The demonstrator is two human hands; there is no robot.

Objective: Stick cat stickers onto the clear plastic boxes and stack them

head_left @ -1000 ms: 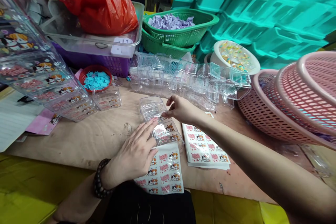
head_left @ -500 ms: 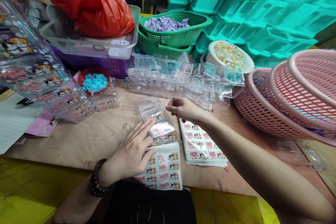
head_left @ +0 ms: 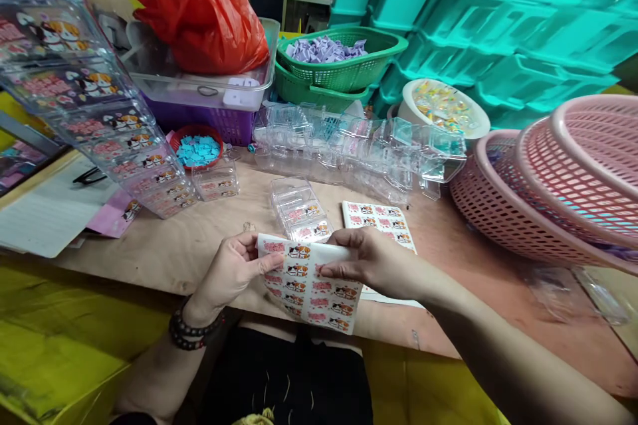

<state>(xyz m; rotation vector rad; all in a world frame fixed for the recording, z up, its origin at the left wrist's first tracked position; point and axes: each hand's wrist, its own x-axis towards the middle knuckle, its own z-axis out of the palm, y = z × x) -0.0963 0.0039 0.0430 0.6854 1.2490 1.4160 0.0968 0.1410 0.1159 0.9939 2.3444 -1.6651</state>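
A sheet of cat-and-dog stickers [head_left: 309,292] is held up near the table's front edge. My left hand [head_left: 232,272] pinches its upper left corner, thumb on the printed side. On the upper right side, my right hand [head_left: 373,262] grips the same sheet between thumb and fingers. Behind the sheet lies a clear plastic case [head_left: 299,209] with printed stickers on it, its near end hidden. A pile of sticker sheets [head_left: 383,220] lies flat beyond my right hand, partly covered by it.
A tall stack of stickered clear cases [head_left: 100,119] leans at the left, near a red bowl of blue pieces [head_left: 197,149]. Clear plastic shells [head_left: 349,146] line the back. Pink baskets [head_left: 538,206] stand right, green baskets [head_left: 343,63] behind, and a red bag [head_left: 199,20] sits back left.
My left hand has left the plastic case and taken the sticker sheet's corner. My right hand has come down from above the case to the sheet, which is now lifted and tilted.
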